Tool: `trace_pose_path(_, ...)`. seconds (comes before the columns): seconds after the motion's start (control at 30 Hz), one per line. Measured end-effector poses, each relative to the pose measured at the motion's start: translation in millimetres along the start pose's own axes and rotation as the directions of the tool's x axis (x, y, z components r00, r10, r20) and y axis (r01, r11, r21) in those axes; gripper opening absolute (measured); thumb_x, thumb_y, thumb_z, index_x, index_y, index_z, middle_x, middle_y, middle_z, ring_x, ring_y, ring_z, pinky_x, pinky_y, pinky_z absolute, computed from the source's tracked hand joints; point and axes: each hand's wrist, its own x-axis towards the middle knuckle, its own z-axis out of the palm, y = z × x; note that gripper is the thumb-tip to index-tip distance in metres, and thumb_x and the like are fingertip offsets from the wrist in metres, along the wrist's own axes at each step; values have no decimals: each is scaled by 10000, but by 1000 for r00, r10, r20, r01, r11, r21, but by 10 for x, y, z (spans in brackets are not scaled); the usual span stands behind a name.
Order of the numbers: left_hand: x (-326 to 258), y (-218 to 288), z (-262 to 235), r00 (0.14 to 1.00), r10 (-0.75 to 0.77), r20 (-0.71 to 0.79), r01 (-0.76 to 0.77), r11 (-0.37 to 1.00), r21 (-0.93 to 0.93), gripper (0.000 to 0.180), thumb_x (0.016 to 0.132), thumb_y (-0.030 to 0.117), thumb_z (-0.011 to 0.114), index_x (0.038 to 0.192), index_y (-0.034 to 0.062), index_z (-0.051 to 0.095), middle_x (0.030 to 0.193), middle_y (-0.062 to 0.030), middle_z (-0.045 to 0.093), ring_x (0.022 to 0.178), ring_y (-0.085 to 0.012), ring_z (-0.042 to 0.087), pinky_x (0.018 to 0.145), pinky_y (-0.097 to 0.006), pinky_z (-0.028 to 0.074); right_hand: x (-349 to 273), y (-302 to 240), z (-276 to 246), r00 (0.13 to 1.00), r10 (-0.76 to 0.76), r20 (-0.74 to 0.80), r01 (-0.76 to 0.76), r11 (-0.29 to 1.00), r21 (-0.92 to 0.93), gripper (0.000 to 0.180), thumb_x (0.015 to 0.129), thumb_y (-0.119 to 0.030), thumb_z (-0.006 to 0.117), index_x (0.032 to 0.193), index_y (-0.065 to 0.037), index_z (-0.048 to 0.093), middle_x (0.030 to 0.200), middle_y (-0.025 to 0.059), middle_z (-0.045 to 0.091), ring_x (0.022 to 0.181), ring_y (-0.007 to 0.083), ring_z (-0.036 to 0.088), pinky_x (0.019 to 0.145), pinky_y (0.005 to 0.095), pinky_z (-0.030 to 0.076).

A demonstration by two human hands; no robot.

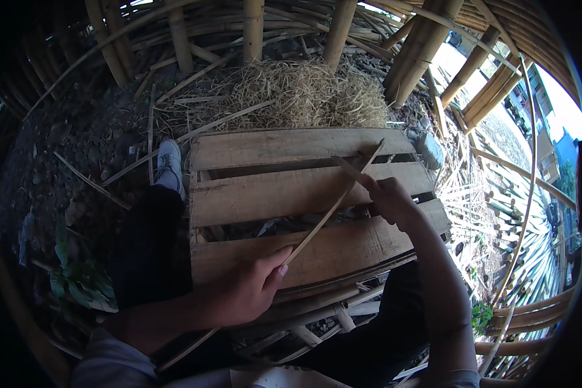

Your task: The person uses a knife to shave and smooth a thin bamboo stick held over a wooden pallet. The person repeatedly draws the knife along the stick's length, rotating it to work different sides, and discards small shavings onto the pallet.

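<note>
A long, thin bamboo strip runs slantwise over a slatted wooden table. My left hand is closed round the strip near the table's front edge. The strip's lower end comes out behind that hand toward my lap, and its pointed tip reaches the far right slats. My right hand grips a knife, its flat blade lying across the strip near the tip. The fingers hide most of the knife's handle.
Behind the table lies a heap of dry shavings among bamboo posts. At right are many cut bamboo pieces. A grey block sits by the table's right corner. My shoe is left of the table, near a green plant.
</note>
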Motion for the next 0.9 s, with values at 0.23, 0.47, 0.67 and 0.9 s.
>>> trace_pose_path(0.23,-25,89,-22,998,-52,41,51,998,30,450,1083,163,462,1446,-101,452,752,-165,653,649,-155,628,648,-346,506,78,14,-24,998,14,-54,-13,1000,12,697,1022,-637,452,696,-30,556,485,18,426,359,131,446,336,330,370)
trace_pose_path(0.47,-16,59,-9,1000,-18,20,17,1000,16,444,1084,162,454,1449,-92,456,789,-183,668,687,-180,647,677,-355,514,69,-55,75,997,-73,21,73,997,16,664,1041,-597,457,708,-33,567,483,3,413,363,117,434,342,310,366)
trace_pose_path(0.67,12,33,-36,999,-24,30,24,1000,3,433,1073,141,470,1437,-94,466,858,-210,676,760,-195,665,739,-359,524,-99,-68,397,954,-301,-12,300,953,-52,696,1046,-587,447,810,35,652,507,52,504,379,147,476,359,327,398)
trace_pose_path(0.9,16,-61,33,994,98,-57,-94,993,69,399,1063,128,483,1390,-99,509,886,-257,701,800,-257,723,736,-387,540,-260,-258,299,988,-143,54,147,985,-90,634,1040,-534,512,951,57,723,614,114,609,619,224,674,561,338,535)
